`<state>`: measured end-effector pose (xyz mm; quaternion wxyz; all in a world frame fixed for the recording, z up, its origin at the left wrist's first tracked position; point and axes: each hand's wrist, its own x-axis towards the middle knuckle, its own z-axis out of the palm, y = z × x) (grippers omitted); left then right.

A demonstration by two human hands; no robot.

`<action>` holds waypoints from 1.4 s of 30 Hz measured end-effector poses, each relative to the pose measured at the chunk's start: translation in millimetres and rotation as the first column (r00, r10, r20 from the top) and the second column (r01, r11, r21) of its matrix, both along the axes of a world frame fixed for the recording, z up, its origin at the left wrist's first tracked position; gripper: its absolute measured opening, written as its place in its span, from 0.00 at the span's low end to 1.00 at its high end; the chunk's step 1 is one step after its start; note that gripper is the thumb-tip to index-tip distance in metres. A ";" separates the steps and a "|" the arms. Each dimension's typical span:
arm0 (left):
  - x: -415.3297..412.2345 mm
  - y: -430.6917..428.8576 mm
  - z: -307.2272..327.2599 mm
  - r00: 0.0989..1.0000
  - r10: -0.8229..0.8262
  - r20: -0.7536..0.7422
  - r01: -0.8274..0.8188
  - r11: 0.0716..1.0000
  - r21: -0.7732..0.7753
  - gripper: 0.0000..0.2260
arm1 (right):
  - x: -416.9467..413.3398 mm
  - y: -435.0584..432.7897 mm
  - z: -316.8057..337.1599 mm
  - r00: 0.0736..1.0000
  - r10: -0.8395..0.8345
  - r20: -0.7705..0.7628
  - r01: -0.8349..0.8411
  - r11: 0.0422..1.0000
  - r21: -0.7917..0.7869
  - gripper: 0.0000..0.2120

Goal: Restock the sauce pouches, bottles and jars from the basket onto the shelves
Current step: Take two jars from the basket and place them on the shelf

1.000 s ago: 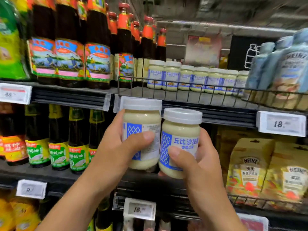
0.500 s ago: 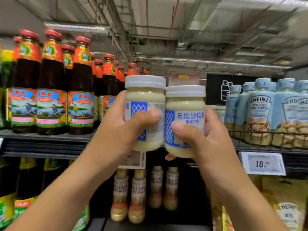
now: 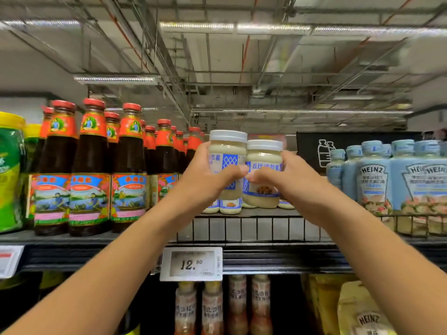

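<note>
Left grip (image 3: 205, 175) clasped left jar (image 3: 227, 151), right grip (image 3: 283, 180) clasped right jar (image 3: 264, 155), both blue-labelled, over shelf (image 3: 242, 228). Adjacent bottles (image 3: 372, 175) read HEINZ; price tag (image 3: 191, 264) read 12.80.

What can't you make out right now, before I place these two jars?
Basket: outside the head view; remaining stock unknown.
Shelved jars: head view, mostly hidden behind the held left jar, right jar, left hand and right hand; free space unclear.
Left price tag: head view, cut off by the frame edge, blurred.
</note>
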<state>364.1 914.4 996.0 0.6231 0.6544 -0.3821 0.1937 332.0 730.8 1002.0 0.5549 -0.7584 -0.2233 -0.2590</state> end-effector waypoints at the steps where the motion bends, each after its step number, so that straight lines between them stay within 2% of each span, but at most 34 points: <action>1: 4.3 0.2 -0.3 1.000 -0.004 -0.015 0.004 1.000 0.026 0.31 | 4.7 -1.9 0.6 1.000 0.011 -0.015 -0.011 1.000 -0.020 0.31; 4: 16.0 2.4 -2.5 0.998 -0.015 -0.055 0.022 0.991 0.131 0.33 | 18.1 -8.2 -0.6 0.998 0.037 -0.057 -0.040 0.998 -0.055 0.19; 7: 24.6 6.2 -3.6 0.997 0.049 -0.060 -0.033 0.969 0.244 0.38 | 26.3 -14.2 -1.9 0.996 0.027 -0.082 -0.034 0.995 -0.093 0.10; 12: 33.9 13.8 -5.7 0.987 0.143 -0.079 -0.101 0.915 0.391 0.42 | 33.3 -19.4 -3.2 0.989 -0.002 -0.148 -0.031 0.975 -0.220 0.20; 15: 36.9 14.9 -3.4 0.985 0.155 -0.080 -0.101 0.881 0.462 0.41 | 37.4 -21.5 -5.0 0.977 -0.065 -0.204 0.004 0.957 -0.290 0.19; 18: 40.2 15.6 0.1 0.973 0.229 -0.038 -0.168 0.807 0.566 0.41 | 39.9 -20.3 -4.3 0.963 -0.125 -0.238 0.036 0.937 -0.348 0.17; 21: 46.6 17.0 0.7 0.961 0.276 -0.022 -0.199 0.743 0.639 0.37 | 42.4 -19.7 -3.9 0.950 -0.178 -0.256 0.071 0.923 -0.379 0.21; 25: 49.9 17.6 1.0 0.955 0.290 -0.056 -0.184 0.732 0.656 0.37 | 44.0 -20.6 -3.9 0.944 -0.179 -0.276 0.062 0.920 -0.387 0.26; 29: 44.6 22.1 8.1 0.957 0.238 -0.168 -0.086 0.782 0.618 0.40 | 43.1 -22.0 -4.6 0.953 -0.118 -0.279 0.013 0.937 -0.350 0.21; 30: 43.0 23.3 10.4 0.958 0.213 -0.194 -0.062 0.811 0.582 0.39 | 42.0 -22.0 -4.9 0.953 -0.109 -0.284 0.010 0.945 -0.327 0.23; 32: 40.8 26.2 13.6 0.967 0.145 -0.209 -0.014 0.850 0.526 0.33 | 42.1 -23.2 -5.5 0.947 -0.121 -0.298 0.039 0.963 -0.268 0.32; 34: 40.1 27.8 14.2 0.978 0.110 -0.179 -0.002 0.855 0.518 0.26 | 42.7 -24.8 -5.6 0.949 -0.107 -0.297 0.047 0.978 -0.202 0.35; 37: 40.5 24.2 10.5 0.983 0.161 -0.087 -0.096 0.857 0.506 0.18 | 41.3 -26.3 -5.0 0.967 -0.088 -0.238 0.046 0.984 -0.175 0.32; 39: 42.3 21.2 8.8 0.972 0.232 0.018 -0.210 0.839 0.503 0.17 | 41.4 -27.1 -5.5 0.975 -0.066 -0.214 0.027 0.983 -0.180 0.27; 42: 43.7 23.2 11.6 0.950 0.278 0.143 -0.309 0.770 0.558 0.22 | 42.5 -28.3 -6.7 0.980 -0.047 -0.194 0.011 0.983 -0.182 0.24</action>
